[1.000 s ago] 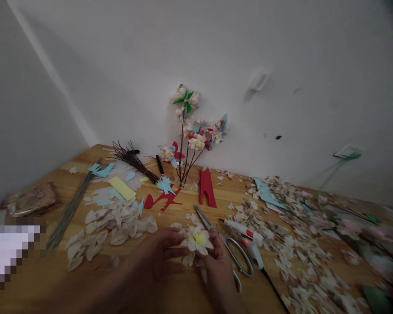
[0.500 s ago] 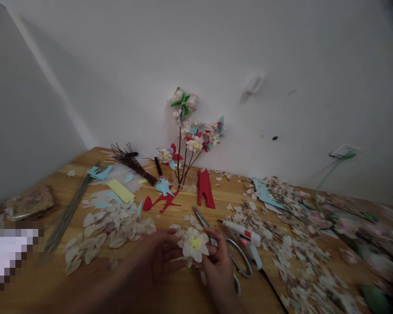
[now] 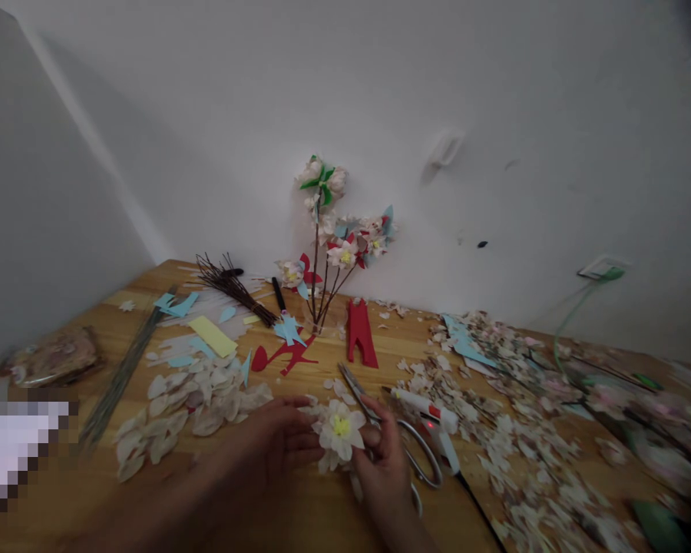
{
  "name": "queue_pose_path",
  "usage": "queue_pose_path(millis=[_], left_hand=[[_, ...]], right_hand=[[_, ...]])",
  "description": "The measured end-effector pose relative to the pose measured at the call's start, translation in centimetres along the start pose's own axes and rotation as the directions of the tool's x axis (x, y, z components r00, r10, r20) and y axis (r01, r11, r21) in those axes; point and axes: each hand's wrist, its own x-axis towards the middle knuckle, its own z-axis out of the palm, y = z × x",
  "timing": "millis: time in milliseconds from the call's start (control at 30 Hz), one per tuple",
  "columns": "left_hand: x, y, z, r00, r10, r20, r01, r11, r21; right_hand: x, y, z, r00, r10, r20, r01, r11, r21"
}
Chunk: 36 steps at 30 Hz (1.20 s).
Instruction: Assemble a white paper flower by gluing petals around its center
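Observation:
A white flower with a yellow centre (image 3: 341, 427) is held above the wooden table (image 3: 219, 507) near its front. My right hand (image 3: 385, 465) pinches the flower's right edge between thumb and fingers. On the left side my left hand (image 3: 285, 438) has its fingers stretched out, close to or touching the petals; exact contact is unclear. Scissors (image 3: 418, 453) lie partly behind my right hand. Just right of them rests a white glue gun (image 3: 426, 408) with a red light. Loose pale petals (image 3: 207, 392) are heaped beyond my left hand.
Upright stems with flowers (image 3: 316, 253) stand near the wall. Red paper (image 3: 360, 334), a bundle of brown sticks (image 3: 236, 288), yellow paper (image 3: 213, 336) and thin wires (image 3: 127, 369) lie behind. Many small blossoms (image 3: 512, 445) cover the right side.
The held flower has shifted very slightly left and tilted a little. Both hands stay in nearly the same place.

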Motion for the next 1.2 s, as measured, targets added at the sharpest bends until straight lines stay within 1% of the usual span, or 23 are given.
queue_pose_path(millis=[133, 267, 433, 567, 733, 833, 933, 1033, 1200], left_hand=[[0.0, 0.1, 0.0, 1.0, 0.008, 0.007, -0.008, 1.0, 0.008], [0.0, 0.1, 0.0, 1.0, 0.007, 0.012, -0.007, 1.0, -0.001], [-0.1, 0.1, -0.2, 0.997, -0.029, 0.077, 0.033, 0.998, -0.061], [-0.1, 0.1, -0.5, 0.99, -0.082, 0.119, 0.096, 0.988, -0.118], [0.1, -0.3, -1.2, 0.964, -0.114, 0.239, 0.171, 0.957, -0.234], [-0.1, -0.4, -1.2, 0.951, -0.133, 0.28, 0.204, 0.949, -0.242], [-0.4, -0.3, -1.0, 0.944, -0.135, 0.3, 0.207, 0.952, -0.224], [-0.7, -0.2, -0.7, 0.952, -0.088, 0.293, 0.145, 0.973, -0.178], [-0.9, -0.4, -0.3, 0.987, -0.042, 0.153, 0.056, 0.995, -0.083]], right_hand=[[0.0, 0.2, -0.1, 1.0, -0.028, 0.008, 0.028, 0.999, -0.025], [-0.1, 0.4, -0.2, 1.0, -0.021, 0.008, 0.021, 1.0, -0.017], [-0.2, 0.7, -0.1, 1.0, -0.017, -0.025, 0.018, 0.999, 0.038], [-0.3, 0.9, -0.1, 0.999, -0.033, -0.04, 0.033, 0.999, 0.018], [-0.3, 1.0, -0.3, 0.998, -0.047, -0.049, 0.047, 0.999, -0.012], [-0.3, 0.9, -0.2, 0.995, -0.063, -0.083, 0.061, 0.998, -0.019], [-0.4, 0.8, -0.2, 0.993, -0.079, -0.085, 0.076, 0.996, -0.044], [-0.5, 0.8, -0.3, 0.995, -0.084, -0.05, 0.081, 0.994, -0.07], [-0.1, 1.3, -0.7, 0.989, -0.148, -0.011, 0.144, 0.974, -0.174]])
